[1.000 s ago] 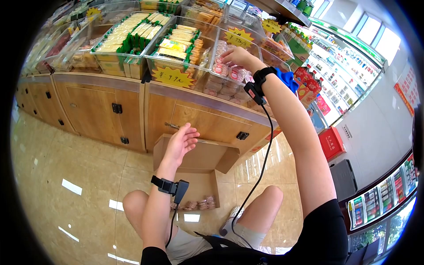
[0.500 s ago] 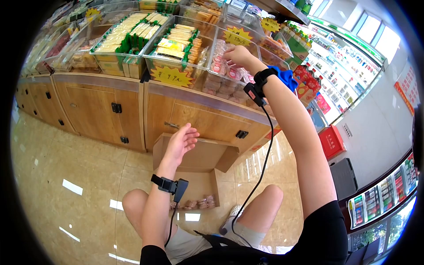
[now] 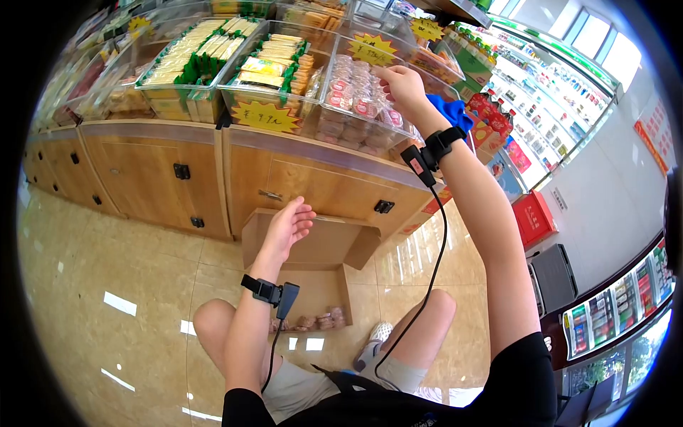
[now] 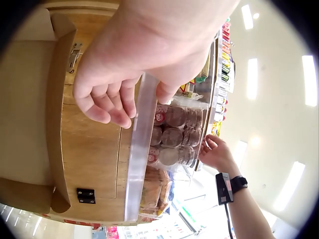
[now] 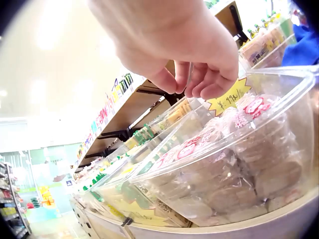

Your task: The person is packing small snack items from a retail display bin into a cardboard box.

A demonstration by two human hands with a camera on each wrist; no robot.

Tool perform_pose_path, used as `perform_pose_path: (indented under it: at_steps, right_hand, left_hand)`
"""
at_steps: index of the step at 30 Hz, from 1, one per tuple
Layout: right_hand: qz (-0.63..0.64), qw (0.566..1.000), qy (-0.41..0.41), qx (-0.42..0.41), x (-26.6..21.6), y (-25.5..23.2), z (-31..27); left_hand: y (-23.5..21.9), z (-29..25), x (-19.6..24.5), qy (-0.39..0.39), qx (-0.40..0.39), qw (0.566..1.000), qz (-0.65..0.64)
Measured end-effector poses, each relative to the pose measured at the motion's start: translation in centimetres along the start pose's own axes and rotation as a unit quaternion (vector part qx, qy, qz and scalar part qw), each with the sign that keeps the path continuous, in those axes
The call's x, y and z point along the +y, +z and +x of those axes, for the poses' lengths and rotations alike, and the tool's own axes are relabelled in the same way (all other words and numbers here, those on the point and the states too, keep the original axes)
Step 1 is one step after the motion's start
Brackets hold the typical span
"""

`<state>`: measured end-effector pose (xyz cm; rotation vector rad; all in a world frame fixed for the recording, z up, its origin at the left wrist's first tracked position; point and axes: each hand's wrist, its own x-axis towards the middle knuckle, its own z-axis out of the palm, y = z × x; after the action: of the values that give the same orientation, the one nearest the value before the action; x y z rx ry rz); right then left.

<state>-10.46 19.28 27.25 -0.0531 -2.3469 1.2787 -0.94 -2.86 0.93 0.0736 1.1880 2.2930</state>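
A clear plastic bin (image 3: 340,112) on the counter holds clear-wrapped packs (image 3: 352,82) of round, pinkish-brown snacks, some with red printed labels. My right hand (image 3: 403,89) is over the right side of this bin. In the right wrist view its fingers (image 5: 212,84) hang loosely curled above the packs, with nothing visible between them. Lower down, my left hand (image 3: 288,226) hovers in front of the wooden cabinet, fingers relaxed and holding nothing. Below it, an open cardboard box (image 3: 345,288) stands on the floor with several similar packs (image 3: 324,320) inside.
Left of the bin is another bin of wrapped sticks with a yellow price sign (image 3: 265,117). A second price sign (image 3: 372,50) stands behind the packs. Blue cloth (image 3: 449,112) and red-capped bottles (image 3: 491,110) are at the right. My bent knees (image 3: 430,320) flank the box.
My right hand has shifted right, away from over the middle of the packs, leaving more of them visible. The left hand keeps about the same pose. The head view has shifted slightly.
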Motion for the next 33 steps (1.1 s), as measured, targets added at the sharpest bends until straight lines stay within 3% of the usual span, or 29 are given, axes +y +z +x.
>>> perform_pose_path:
  at_steps: [8, 17, 27, 33]
  right_hand:
    - [0.189, 0.981, 0.022, 0.036, 1.2, -2.2, -4.6]
    - [0.293, 0.955, 0.045, 0.033, 4.5, -3.9, -10.9]
    - [0.289, 0.953, 0.086, 0.039, 11.3, -4.2, -16.3]
    - [0.287, 0.947, 0.142, 0.034, 16.7, -3.7, -18.9]
  left_hand:
    - [0.2, 0.4, -1.3, -0.018, -0.001, 1.000, 0.017]
    - [0.7, 0.6, -3.0, -0.042, 0.012, 0.998, 0.055]
    - [-1.2, 2.8, -7.2, -0.137, -0.002, 0.990, 0.014]
    - [-2.8, 3.5, -10.5, -0.183, 0.039, 0.982, -0.003]
